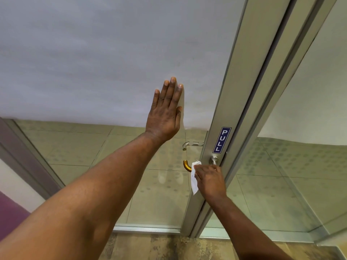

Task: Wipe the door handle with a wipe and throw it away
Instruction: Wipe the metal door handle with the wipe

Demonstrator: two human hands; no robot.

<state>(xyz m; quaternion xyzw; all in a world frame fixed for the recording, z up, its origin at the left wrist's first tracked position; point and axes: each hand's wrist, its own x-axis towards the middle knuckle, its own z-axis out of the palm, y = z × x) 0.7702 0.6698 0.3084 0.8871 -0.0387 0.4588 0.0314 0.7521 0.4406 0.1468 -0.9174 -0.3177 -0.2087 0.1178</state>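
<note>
Glass fills most of what we see: a big door [112, 62] with a frosted white upper part and a clear lower part. A grey metal frame [234, 91] runs down its right edge.

Our left hand [165, 113] lies flat and open on the frosted glass, fingers spread, holding nothing. It looks like we use it to keep the door from swinging. Our right hand [208, 179] is lower and to the right, closed around a white wipe [194, 177]. The wipe is wrapped over the door handle [186, 166], and only the curved gold tip of the handle peeks out on the left. A loose end of the wipe hangs down below our fingers.

What could go wrong? If we press too hard on the handle, the latch may open and the door may swing, so our rubbing would slip. The thin wipe could tear or slide off the smooth metal and drop to the floor. We could also miss the round silver base [214, 159] beside the frame. No bin shows, so we must still find one.

One small blue sign [222, 140] on the frame says "PULL" in white letters.
</note>
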